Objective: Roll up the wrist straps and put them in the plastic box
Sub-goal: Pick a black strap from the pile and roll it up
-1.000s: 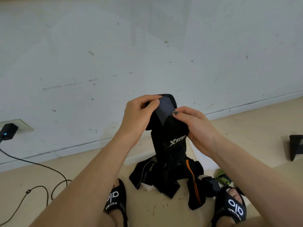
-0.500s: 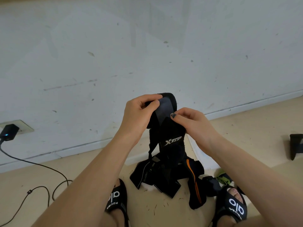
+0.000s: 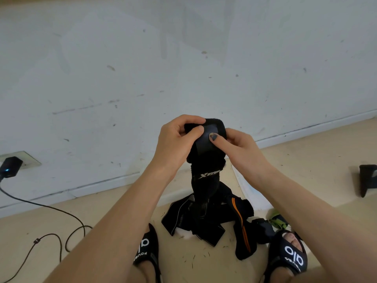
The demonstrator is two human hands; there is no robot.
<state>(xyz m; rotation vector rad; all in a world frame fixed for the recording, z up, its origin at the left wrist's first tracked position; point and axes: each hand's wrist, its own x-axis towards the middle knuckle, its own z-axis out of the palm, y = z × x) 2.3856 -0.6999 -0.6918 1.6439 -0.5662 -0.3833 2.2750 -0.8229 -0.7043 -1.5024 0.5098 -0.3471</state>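
Note:
I hold a black wrist strap (image 3: pixel 206 176) with white lettering up in front of the wall; its top end is partly rolled and its tail hangs down to the floor. My left hand (image 3: pixel 175 141) pinches the left side of the roll between thumb and fingers. My right hand (image 3: pixel 238 148) grips the right side, its thumb lying on the grey hook patch. Below, a heap of several more black straps (image 3: pixel 204 217), one with an orange stripe, lies on the beige floor between my feet. A clear plastic box (image 3: pixel 251 186) shows partly behind my right forearm.
A white wall (image 3: pixel 183 68) stands close ahead. A black charger (image 3: pixel 10 167) sits in a wall socket at left, its cable (image 3: pixel 57 227) looping over the floor. A black object (image 3: pixel 367 179) stands at the right edge. My feet in black sandals (image 3: pixel 146 254) flank the heap.
The roll at the strap's top has grown and the hanging tail has shortened. My right thumb has moved up onto the grey patch.

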